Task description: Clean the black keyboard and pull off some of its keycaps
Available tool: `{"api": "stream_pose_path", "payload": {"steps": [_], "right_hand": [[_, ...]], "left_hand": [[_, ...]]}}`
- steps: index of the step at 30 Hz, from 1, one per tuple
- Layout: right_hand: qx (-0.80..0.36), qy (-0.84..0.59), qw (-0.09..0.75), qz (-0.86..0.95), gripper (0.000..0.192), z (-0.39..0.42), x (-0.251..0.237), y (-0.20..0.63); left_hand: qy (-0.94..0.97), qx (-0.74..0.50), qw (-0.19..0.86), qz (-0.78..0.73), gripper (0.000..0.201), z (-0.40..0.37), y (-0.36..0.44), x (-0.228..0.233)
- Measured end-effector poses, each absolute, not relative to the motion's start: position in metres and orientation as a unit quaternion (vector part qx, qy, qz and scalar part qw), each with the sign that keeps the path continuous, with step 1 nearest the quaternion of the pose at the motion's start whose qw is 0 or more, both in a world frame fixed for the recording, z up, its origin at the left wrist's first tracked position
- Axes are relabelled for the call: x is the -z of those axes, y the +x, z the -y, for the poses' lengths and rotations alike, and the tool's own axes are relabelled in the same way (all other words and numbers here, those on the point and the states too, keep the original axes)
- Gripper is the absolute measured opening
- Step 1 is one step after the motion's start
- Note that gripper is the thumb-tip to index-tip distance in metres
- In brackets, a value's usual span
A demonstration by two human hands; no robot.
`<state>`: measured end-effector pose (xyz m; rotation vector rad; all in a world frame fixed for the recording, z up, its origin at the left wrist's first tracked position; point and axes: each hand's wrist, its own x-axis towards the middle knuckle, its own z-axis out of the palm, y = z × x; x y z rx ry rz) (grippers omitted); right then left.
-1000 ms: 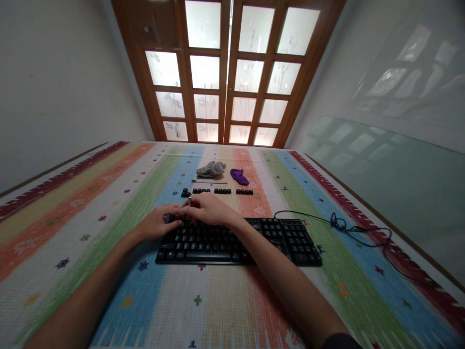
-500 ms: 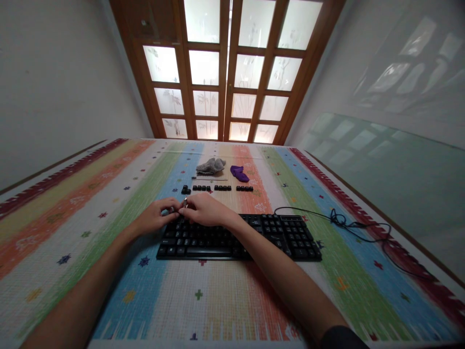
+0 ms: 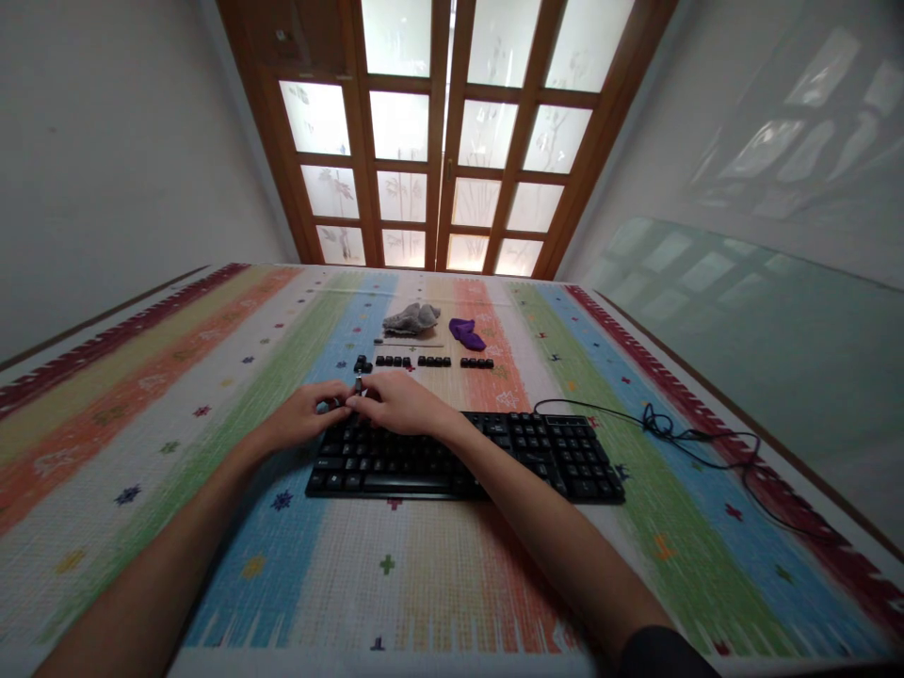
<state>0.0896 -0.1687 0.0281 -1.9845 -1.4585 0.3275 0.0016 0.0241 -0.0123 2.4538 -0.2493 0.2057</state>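
Where both hands meet at the far-left corner of the black wired plastic keyboard [image 3: 466, 457], we see left hand [image 3: 307, 414] and right hand [image 3: 402, 403] pinching a small tool [image 3: 359, 384]; keycaps seem light, brittle, best gripped by their sides.

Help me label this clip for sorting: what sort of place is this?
Probably a room in a home, with work done on the floor: a striped mat covers it, wooden glazed doors stand behind, and a keyboard lies on the mat.

tool at fingers [image 3: 357, 400] too small, kbd [image 3: 494, 457] left part hidden
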Motion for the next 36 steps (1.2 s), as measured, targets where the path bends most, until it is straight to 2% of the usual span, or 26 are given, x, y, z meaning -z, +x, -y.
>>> {"api": "stream_pose_path", "payload": {"steps": [10,24,36], "right_hand": [[-0.125,-0.749,0.373,0.533,0.017,0.165,-0.020,0.095],[-0.057,-0.780,0.363,0.507,0.020,0.151,-0.002,0.096],[-0.068,-0.781,0.383,0.489,0.021,0.151,-0.004,0.093]], "left_hand": [[0.932,-0.071,0.347,0.071,0.025,-0.027,0.003,0.016],[0.933,-0.065,0.343,0.084,0.021,-0.027,0.002,0.017],[0.931,-0.065,0.351,0.078,0.021,-0.027,0.003,0.017]]}}
